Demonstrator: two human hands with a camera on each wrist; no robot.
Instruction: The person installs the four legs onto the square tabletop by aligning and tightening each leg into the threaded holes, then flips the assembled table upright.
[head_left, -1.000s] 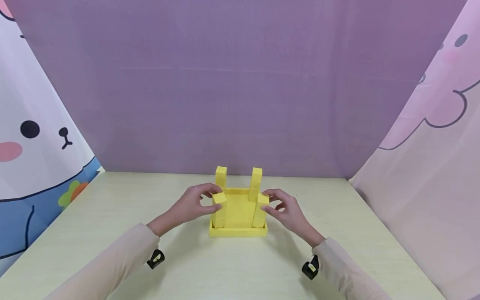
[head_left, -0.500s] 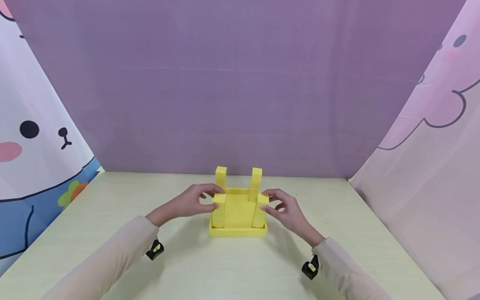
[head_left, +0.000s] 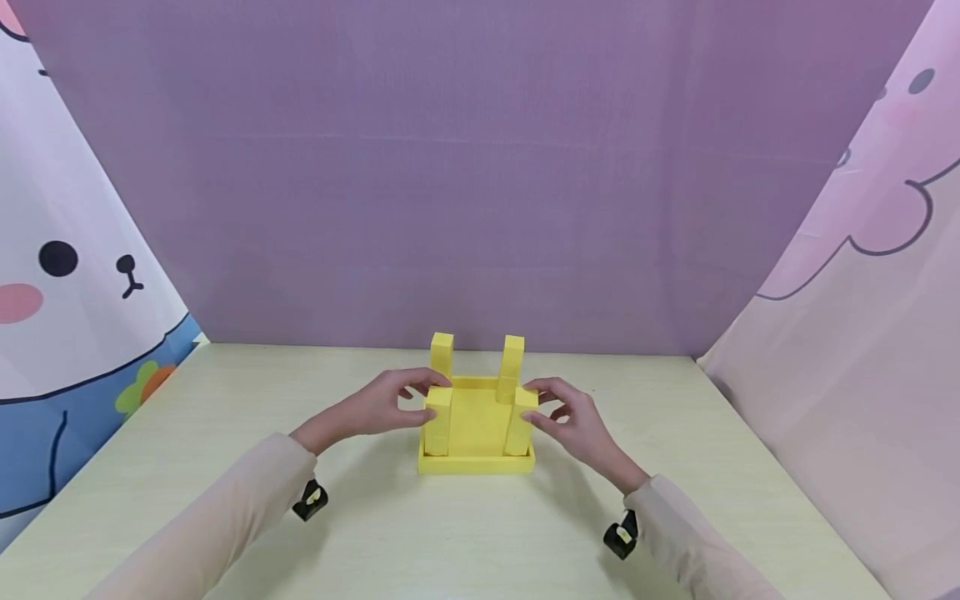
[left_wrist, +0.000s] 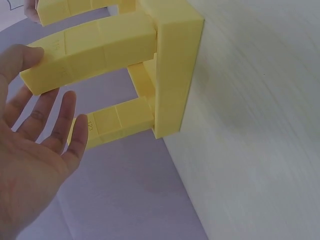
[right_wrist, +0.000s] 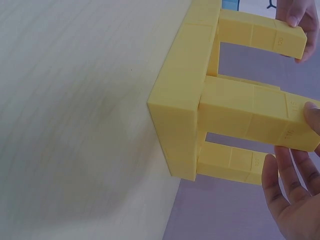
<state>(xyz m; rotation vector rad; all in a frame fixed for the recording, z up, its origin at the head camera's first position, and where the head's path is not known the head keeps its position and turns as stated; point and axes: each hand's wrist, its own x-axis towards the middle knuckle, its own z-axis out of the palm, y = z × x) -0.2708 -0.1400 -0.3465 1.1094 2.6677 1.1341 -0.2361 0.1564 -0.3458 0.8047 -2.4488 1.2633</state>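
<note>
A yellow square tray [head_left: 476, 465] lies on the table with a yellow block post standing at each corner. My left hand [head_left: 377, 405] pinches the top of the near-left post [head_left: 437, 427] between thumb and fingers. On the other side, my right hand [head_left: 576, 419] pinches the top of the near-right post [head_left: 519, 432]. Both held posts stand inside the tray's rim. The left wrist view shows the thumb on one face of the post [left_wrist: 95, 52] and fingers beneath. In the right wrist view, small raised digits mark the gripped post [right_wrist: 255, 112].
Behind the held posts stand the far-left post [head_left: 442, 354] and the far-right post [head_left: 511, 367]. The pale wooden table [head_left: 480, 542] meets a purple backdrop [head_left: 480, 208]. Printed cartoon curtains hang at the left [head_left: 82, 208] and right [head_left: 862, 333].
The near-left post's top has shifted slightly left, so the post looks straighter, and my left hand has adjusted slightly with it. My right hand has stayed in place.
</note>
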